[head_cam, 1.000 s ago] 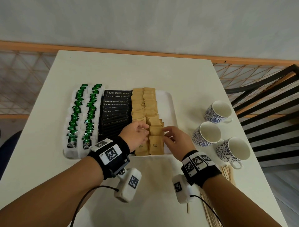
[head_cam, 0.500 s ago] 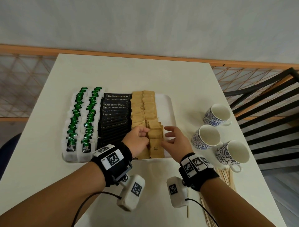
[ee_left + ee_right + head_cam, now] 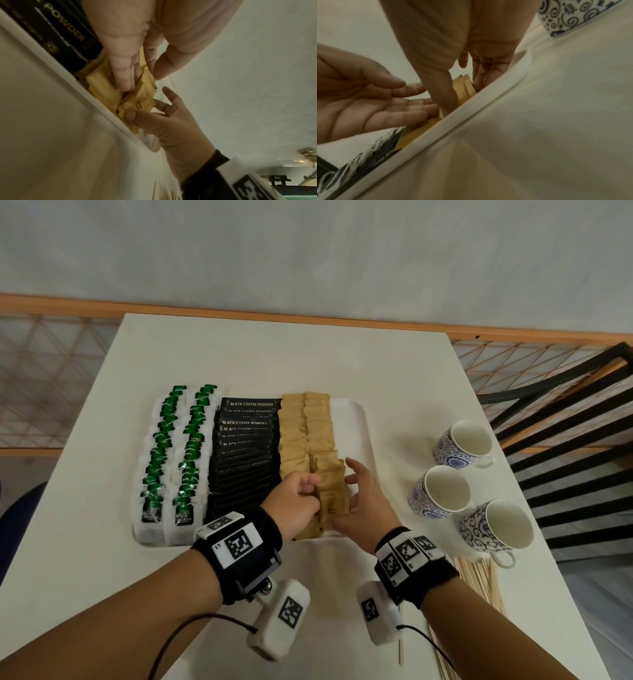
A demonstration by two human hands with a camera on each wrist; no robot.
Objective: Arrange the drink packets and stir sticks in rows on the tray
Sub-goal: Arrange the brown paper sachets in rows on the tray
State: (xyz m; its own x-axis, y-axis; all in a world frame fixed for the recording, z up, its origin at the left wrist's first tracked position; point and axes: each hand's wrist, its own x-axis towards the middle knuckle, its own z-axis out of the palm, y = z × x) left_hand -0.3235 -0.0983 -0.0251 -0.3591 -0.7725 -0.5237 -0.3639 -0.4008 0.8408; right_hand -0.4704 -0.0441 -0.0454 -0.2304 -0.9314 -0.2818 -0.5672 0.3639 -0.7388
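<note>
On the white tray [image 3: 356, 419] lie two rows of green tea packets [image 3: 171, 457], a row of black coffee packets [image 3: 245, 446] and two rows of brown packets [image 3: 305, 433]. My left hand [image 3: 301, 498] presses straight fingers [image 3: 123, 81] onto the near brown packets [image 3: 135, 102] from the left. My right hand [image 3: 359, 498] flanks the same packets: its thumb [image 3: 447, 102] lies at their near end by the tray rim [image 3: 471, 108], and its straight fingers [image 3: 482, 75] lie along their right side. The wooden stir sticks [image 3: 479, 580] lie on the table at the right, off the tray.
Three blue-patterned cups [image 3: 442, 491] stand on the table right of the tray. One single stick [image 3: 400, 645] lies near the front edge. A bare strip of tray runs right of the brown rows. A black chair [image 3: 565, 422] stands beyond the table's right edge.
Both hands have drawn closer together around the near end of the right brown row. The right hand's fingers now lie against the packets' right side.
</note>
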